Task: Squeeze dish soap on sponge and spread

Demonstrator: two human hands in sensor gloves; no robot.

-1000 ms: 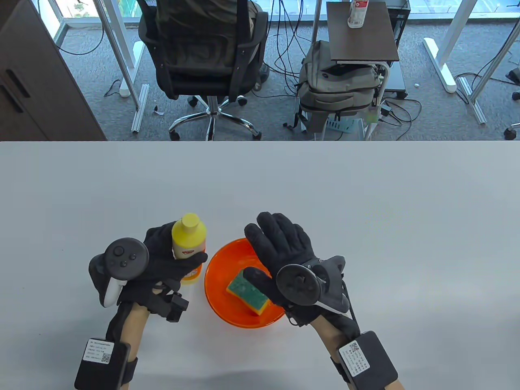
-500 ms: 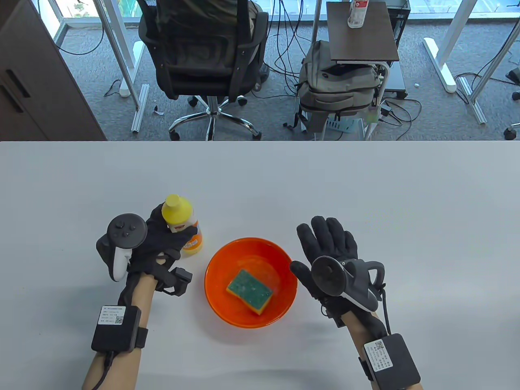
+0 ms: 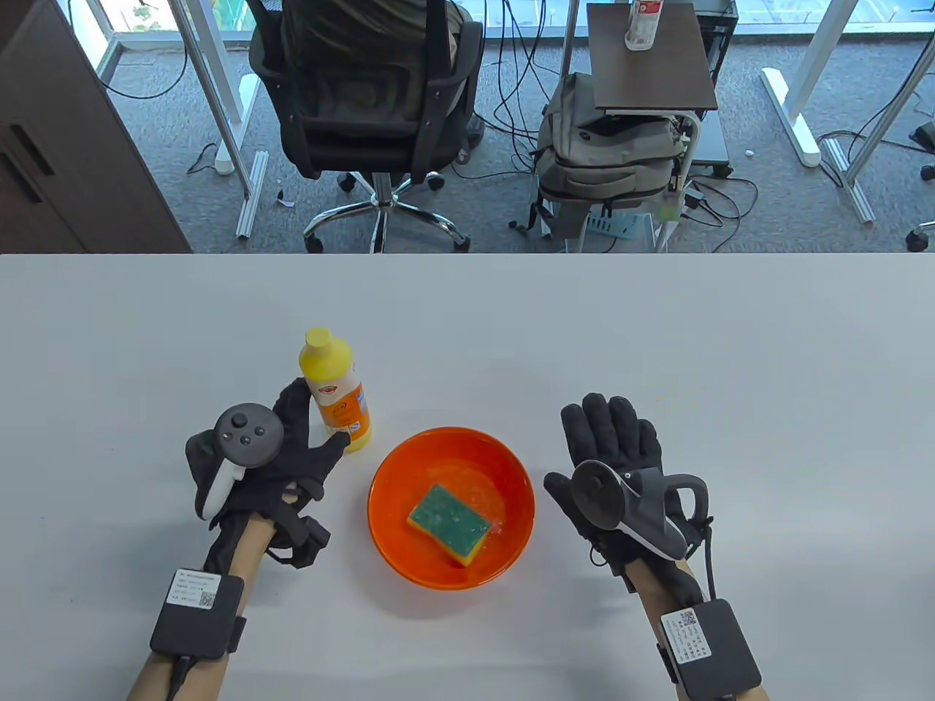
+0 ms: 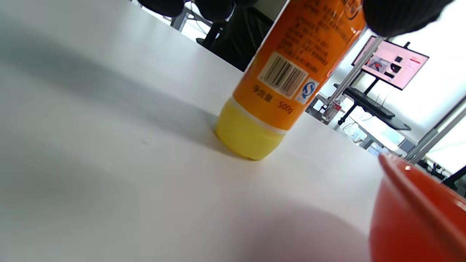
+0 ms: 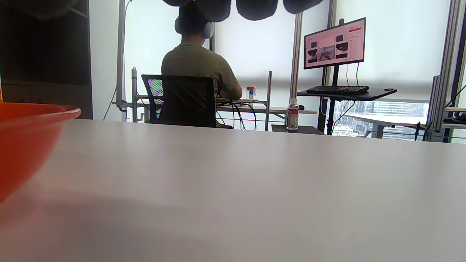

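Note:
The dish soap bottle, yellow with an orange label and a yellow cap, stands upright on the white table left of the orange bowl. A green-topped yellow sponge lies in the bowl. My left hand is spread beside the bottle. Its thumb touches the bottle's lower front and its fingers lie to the bottle's left. In the left wrist view the bottle rests on the table, with the bowl's rim at the right. My right hand lies flat and empty on the table right of the bowl.
The table runs wide to the back and right, and its far edge crosses the table view. Beyond it are an office chair and a backpack. The right wrist view shows the bowl's side and bare tabletop.
My left hand carried the bottle back and to the left, stood it on the table and loosened its grip. My right hand left the bowl, moved right and settled on the table.

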